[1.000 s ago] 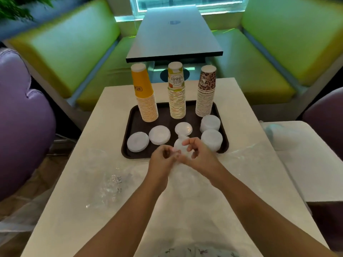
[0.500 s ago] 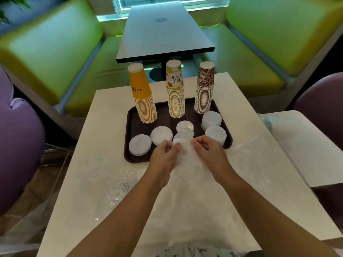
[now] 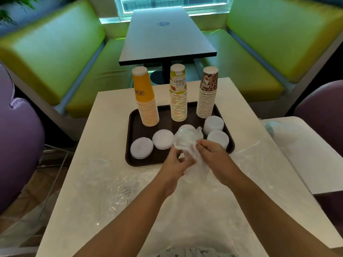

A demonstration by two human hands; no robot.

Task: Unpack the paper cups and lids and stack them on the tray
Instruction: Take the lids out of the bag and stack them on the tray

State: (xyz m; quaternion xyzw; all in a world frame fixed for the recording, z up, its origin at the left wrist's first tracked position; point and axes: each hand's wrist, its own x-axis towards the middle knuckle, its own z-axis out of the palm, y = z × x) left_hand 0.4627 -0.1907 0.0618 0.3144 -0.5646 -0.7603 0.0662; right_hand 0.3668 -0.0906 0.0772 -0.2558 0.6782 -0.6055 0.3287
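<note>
From the head view, three upside-down cup stacks, yellow (image 3: 145,101), white (image 3: 178,95) and leopard-print (image 3: 207,93), are seen along the 12 o'clock edge of the dark tray (image 3: 130,130), with lid stacks (image 3: 142,147) set in front of them. A clear plastic bag (image 3: 187,140) is pinched by the left hand (image 3: 175,162) and the right hand (image 3: 213,153) at the tray's 6 o'clock rim on the pale surface (image 3: 111,112). Compared with a second ago, the bag has been lifted and bunched over the middle lids; whether lids remain inside cannot be told. Unpacking is judged nearly finished.
</note>
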